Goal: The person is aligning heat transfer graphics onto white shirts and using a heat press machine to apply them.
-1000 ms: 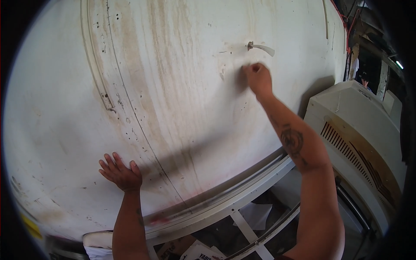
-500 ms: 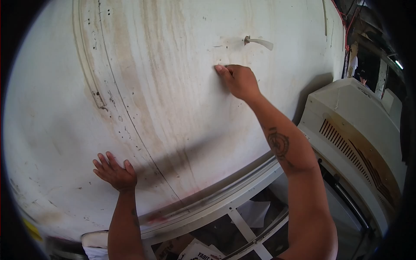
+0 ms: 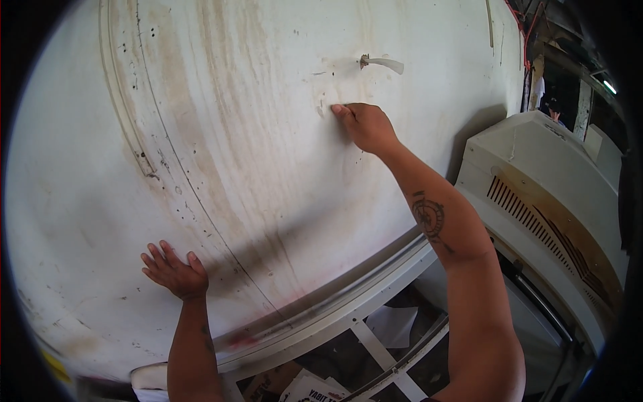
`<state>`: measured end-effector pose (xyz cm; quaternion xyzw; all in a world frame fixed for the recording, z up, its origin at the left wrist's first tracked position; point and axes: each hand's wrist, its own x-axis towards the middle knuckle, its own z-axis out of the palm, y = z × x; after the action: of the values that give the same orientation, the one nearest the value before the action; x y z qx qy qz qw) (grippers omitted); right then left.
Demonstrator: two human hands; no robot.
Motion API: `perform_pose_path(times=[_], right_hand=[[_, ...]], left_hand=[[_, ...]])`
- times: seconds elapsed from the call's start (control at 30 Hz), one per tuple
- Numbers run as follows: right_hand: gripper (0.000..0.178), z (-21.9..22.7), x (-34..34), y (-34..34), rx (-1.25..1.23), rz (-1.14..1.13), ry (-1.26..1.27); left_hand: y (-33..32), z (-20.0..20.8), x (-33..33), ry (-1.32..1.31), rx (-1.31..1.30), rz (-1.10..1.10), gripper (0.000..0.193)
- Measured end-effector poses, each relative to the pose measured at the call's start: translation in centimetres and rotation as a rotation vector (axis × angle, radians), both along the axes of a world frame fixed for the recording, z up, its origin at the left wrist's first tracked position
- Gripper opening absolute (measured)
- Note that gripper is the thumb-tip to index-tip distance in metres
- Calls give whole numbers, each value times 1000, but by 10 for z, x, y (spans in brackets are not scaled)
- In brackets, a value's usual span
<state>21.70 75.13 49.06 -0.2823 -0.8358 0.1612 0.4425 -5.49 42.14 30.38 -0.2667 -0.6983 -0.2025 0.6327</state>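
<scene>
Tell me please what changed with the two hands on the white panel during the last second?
The right hand slid leftward and down across the stained white panel, away from the small peg sticking out above it; its fingertips press the surface. It took hold of nothing and let go of nothing. The left hand stayed flat against the lower part of the panel, fingers spread.

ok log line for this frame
left hand flat on white panel | right hand closed, pressing panel under small tube
</scene>
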Motion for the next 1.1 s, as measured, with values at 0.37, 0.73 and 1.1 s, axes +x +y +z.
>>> perform_pose_path(times=[0.37, 0.73, 1.1], right_hand=[[32, 45, 30, 30, 86, -64, 568], [19, 52, 26, 18, 46, -124, 448], [57, -82, -11, 25, -39, -270, 354]], left_hand=[[0, 0, 1, -5, -15, 17, 64], [-1, 2, 4, 11, -7, 29, 64], [-8, 3, -3, 99, 13, 108, 58]])
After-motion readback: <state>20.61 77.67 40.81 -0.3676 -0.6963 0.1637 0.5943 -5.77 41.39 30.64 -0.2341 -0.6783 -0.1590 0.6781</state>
